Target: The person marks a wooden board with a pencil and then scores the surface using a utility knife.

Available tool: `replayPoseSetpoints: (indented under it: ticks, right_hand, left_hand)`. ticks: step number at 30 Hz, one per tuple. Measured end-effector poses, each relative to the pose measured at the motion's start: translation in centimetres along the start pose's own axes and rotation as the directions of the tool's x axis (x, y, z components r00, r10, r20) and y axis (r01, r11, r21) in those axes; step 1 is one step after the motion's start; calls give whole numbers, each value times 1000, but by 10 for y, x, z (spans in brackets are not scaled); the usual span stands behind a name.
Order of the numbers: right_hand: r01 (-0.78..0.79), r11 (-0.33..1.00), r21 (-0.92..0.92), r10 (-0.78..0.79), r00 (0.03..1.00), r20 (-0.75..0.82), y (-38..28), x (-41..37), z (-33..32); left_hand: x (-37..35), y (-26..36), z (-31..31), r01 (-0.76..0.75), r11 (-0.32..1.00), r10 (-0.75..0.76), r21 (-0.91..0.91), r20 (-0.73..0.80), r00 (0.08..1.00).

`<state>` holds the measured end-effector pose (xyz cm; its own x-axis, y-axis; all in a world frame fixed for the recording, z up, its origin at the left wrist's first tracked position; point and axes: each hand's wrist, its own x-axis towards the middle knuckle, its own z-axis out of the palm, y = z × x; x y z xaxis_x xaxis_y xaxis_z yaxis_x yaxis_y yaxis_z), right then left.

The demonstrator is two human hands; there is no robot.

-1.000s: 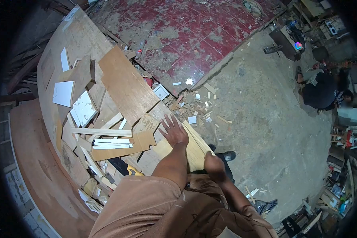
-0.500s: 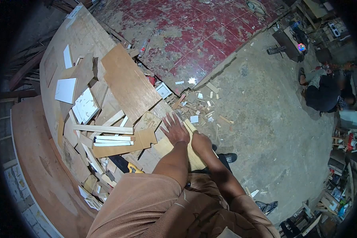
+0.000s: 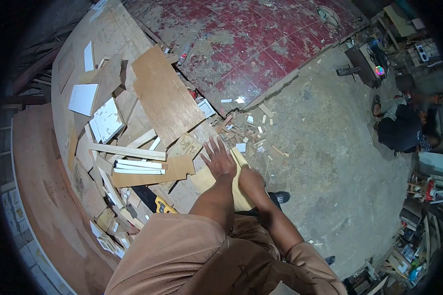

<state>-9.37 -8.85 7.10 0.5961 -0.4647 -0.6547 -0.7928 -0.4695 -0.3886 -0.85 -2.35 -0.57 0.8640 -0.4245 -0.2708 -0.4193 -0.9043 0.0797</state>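
Note:
My left hand [image 3: 218, 160] lies flat with its fingers spread, pressing on a pale wooden board [image 3: 202, 181] at the table's right edge. Close beside it, my right hand [image 3: 251, 181] is closed in a fist at the edge of a light yellowish wood piece [image 3: 239, 199]. The end of that piece shows past my knuckles, between the two hands. What the right fingers wrap round is hidden beneath them. A saw with a yellow handle [image 3: 164, 205] rests to the left of my left forearm, its dark blade among offcuts.
A brown plywood sheet [image 3: 165, 93], white-faced panels [image 3: 107, 125] and cardboard [image 3: 150, 178] with white strips cover the table. Wood scraps [image 3: 246, 130] litter the concrete floor near the red tiles [image 3: 251, 54]. Another person [image 3: 398, 125] crouches at the far right.
My view has turned slightly, so the floor and the crouching person sit a little differently. The left hand stays spread on the board; the right fist has shifted only slightly.

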Motion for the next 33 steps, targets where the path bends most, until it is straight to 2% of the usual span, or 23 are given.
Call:
replayPoseSetpoints:
  ticks: [3,5,8,10,15,18,20,23,29,33]
  right_hand:
    - [46,999,27,-45,999,-22,-9,38,11]
    - [-38,998,51,37,999,15,-15,34,3]
    - [28,999,36,-26,998,-54,16,2,17]
    - [17,1000,-1,-17,998,54,25,-34,0]
    - [-33,997,64,31,999,27,42,-87,-6]
    - [14,999,40,-14,1000,2,29,-68,-2]
    - [19,1000,15,-19,1000,-18,20,-28,17]
    - [20,998,54,-15,995,-98,6,9,27]
    - [-20,998,54,21,999,-27,26,-26,8]
    - [-76,997,32,72,992,100,39,-63,-1]
  left_hand:
    - [4,0,2,17,1000,-16,-22,32,999]
    - [5,-1,1,25,999,-22,-35,72,997]
    - [1,1,-1,8,1000,-8,1,3,1000]
    - [1,1,-2,0,1000,0,-10,8,1000]
    - [2,0,0,7,1000,-7,23,31,999]
    - [2,0,0,9,1000,-10,16,35,999]
    - [2,0,-3,16,1000,-17,15,50,999]
    - [2,3,-5,18,1000,-18,-16,26,999]
    - [3,3,-4,12,1000,-13,8,27,1000]
    - [2,0,-1,20,1000,-20,17,41,999]
